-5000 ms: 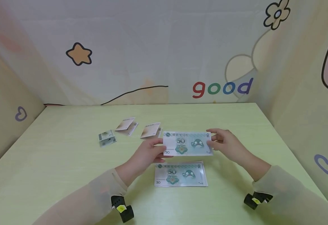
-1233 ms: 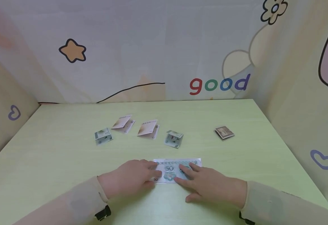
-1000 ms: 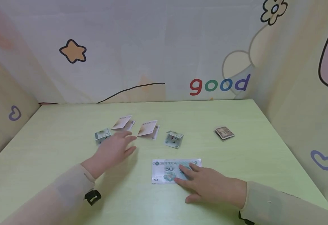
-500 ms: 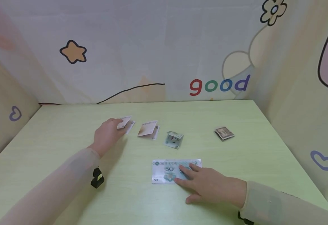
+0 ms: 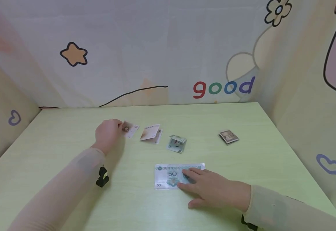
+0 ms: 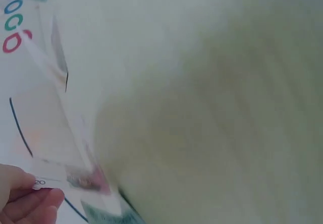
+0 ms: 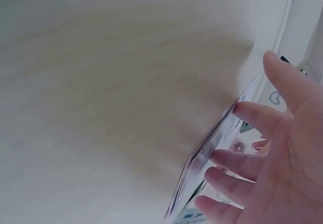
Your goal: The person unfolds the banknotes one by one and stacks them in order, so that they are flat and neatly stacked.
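Note:
In the head view my left hand (image 5: pixel 108 133) is at the back left, where thumb and fingers pinch an end of a pinkish folded banknote (image 5: pixel 131 130). The left wrist view shows that pinched end, a banknote corner (image 6: pixel 40 182) printed 20. My right hand (image 5: pixel 214 187) rests with spread fingers on the right part of a flat green 50 banknote (image 5: pixel 163 176). Its fingertips press this note, which lies on a thin stack of paper (image 7: pixel 202 156) in the right wrist view. A second pinkish banknote (image 5: pixel 150 132), folded over, lies right of my left hand.
A folded green banknote (image 5: pixel 177 143) lies behind the stack, and a small folded brown banknote (image 5: pixel 229 136) farther right. Another green banknote (image 6: pixel 108 211) shows near my left hand in its wrist view. A printed cloth wall (image 5: pixel 127 64) closes off the table's back edge.
Both hands lowered a 50 note onto the stack. My left hand then moved to the back left, grasped the pinkish note and lifted its upper flap. My right hand has stayed on the stack since.

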Available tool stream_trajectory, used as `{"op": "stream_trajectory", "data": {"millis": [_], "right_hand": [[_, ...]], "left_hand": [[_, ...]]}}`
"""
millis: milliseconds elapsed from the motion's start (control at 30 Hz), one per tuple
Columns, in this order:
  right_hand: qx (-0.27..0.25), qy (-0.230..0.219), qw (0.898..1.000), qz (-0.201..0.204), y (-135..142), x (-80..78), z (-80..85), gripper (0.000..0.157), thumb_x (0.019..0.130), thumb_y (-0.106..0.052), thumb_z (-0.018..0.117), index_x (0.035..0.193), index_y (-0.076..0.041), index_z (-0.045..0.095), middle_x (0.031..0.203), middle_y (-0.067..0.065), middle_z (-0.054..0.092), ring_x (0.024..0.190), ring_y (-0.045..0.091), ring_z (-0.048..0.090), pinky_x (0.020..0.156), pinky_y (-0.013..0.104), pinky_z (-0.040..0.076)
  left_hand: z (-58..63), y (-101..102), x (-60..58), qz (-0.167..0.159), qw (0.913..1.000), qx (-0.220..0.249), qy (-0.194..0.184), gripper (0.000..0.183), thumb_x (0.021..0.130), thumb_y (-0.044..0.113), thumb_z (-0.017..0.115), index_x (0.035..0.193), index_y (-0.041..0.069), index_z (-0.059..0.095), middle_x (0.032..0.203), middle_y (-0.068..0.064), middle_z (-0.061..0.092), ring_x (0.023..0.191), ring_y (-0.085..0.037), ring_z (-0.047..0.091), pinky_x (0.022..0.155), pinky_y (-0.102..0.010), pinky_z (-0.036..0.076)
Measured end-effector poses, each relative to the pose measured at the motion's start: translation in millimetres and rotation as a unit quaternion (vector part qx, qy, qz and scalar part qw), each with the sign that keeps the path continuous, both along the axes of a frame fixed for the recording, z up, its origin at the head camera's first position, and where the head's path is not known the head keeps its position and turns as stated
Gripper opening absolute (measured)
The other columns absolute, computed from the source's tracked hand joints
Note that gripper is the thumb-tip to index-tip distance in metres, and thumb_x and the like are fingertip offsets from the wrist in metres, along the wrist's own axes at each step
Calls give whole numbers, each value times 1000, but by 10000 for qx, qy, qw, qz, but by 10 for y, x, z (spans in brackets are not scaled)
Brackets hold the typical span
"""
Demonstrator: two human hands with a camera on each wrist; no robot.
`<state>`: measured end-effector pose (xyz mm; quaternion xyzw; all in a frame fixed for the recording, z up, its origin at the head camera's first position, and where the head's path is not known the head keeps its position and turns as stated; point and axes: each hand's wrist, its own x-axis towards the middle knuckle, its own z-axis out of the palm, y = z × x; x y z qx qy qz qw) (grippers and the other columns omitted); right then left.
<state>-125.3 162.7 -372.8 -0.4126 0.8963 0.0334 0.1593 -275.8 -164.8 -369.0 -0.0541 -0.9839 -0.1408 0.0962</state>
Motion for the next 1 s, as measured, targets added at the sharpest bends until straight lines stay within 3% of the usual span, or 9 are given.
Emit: {"op": "stream_trajectory", "data": {"millis": [167,300,467,667,867,1000], "right_hand": [[-225,-86,9997,-103,-19,-20,9,58,89,-55,49,140,-27,44,146,12,32,133,29,31,103,44,32],[-355,-60,9993,-89,-27,-26,7,56,90,-54,50,138,-25,47,145,11,34,131,28,34,102,43,34],[-526,44,9986,82,-39,-37,-5,55,91,-53,49,135,-20,51,142,12,37,129,27,37,102,41,35],[-679,138,9975,125,-36,-72,-28,52,91,-52,49,131,-18,54,141,12,40,128,27,39,102,41,35],[-991,-76,9943,-397,-45,-116,16,49,92,-46,52,132,-17,53,139,7,43,127,25,39,101,42,36],[-1533,-335,9826,-991,-50,-177,53,45,92,-38,56,129,-12,56,134,6,47,122,24,44,98,43,39]], "left_hand": [[87,-123,16,142,9982,507,278,23,94,10,50,100,-3,68,92,-18,68,71,-26,61,65,-40,50],[178,-223,53,357,9885,1468,91,27,96,12,49,108,-4,65,97,-20,67,79,-27,62,64,-35,49],[293,-323,148,576,9607,2702,-284,31,97,18,49,117,-2,62,103,-18,67,86,-24,65,63,-23,50],[362,-383,288,629,9229,3729,-723,40,96,25,53,125,-3,56,110,-20,63,74,-2,63,69,-19,51],[406,-318,451,755,8920,4322,-1092,44,94,28,55,128,0,54,115,-17,61,76,-1,65,77,-23,51],[420,-223,558,697,8755,4603,-1297,45,94,29,55,129,0,54,116,-15,60,79,-4,66,78,-23,50]]}}
